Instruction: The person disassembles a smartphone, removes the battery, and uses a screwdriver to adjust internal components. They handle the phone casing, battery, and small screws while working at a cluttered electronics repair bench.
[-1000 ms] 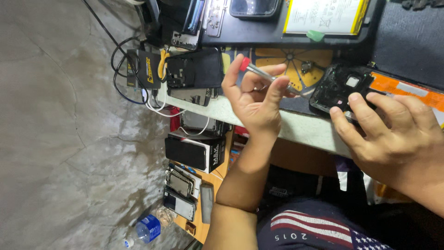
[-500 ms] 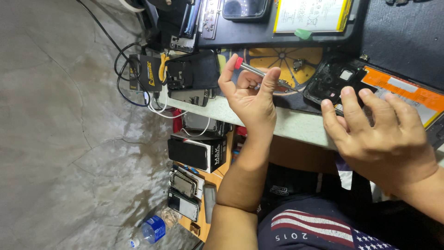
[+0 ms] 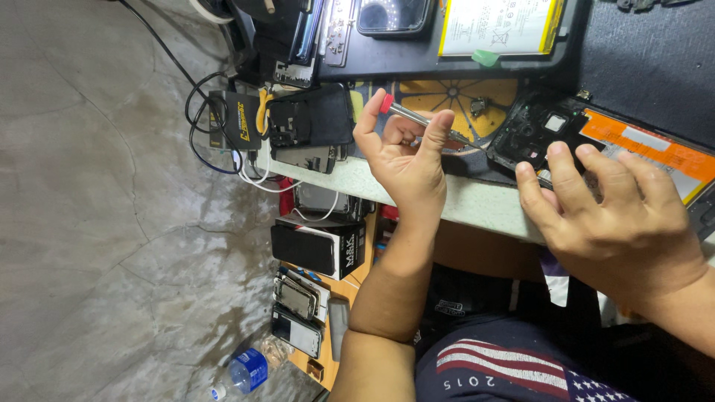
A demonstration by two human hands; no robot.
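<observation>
Bench edge: a bare pale strip (image 3: 477, 205) lies open between the right hand (image 3: 406, 160) and the left hand (image 3: 618, 216).
Upper bench: blocked by a black tray (image 3: 387, 56) carrying a flat battery (image 3: 503, 26) and a dark phone (image 3: 393, 15).
Beside the right hand: stacked phone back covers (image 3: 309, 123) and a black-and-yellow box (image 3: 238, 126) with tangled cables (image 3: 205, 134).
Below the edge: a shelf crowded with a black phone box (image 3: 316, 249) and loose phones (image 3: 298, 313).
Floor: open grey concrete (image 3: 97, 223), one blue bottle (image 3: 242, 372).
</observation>
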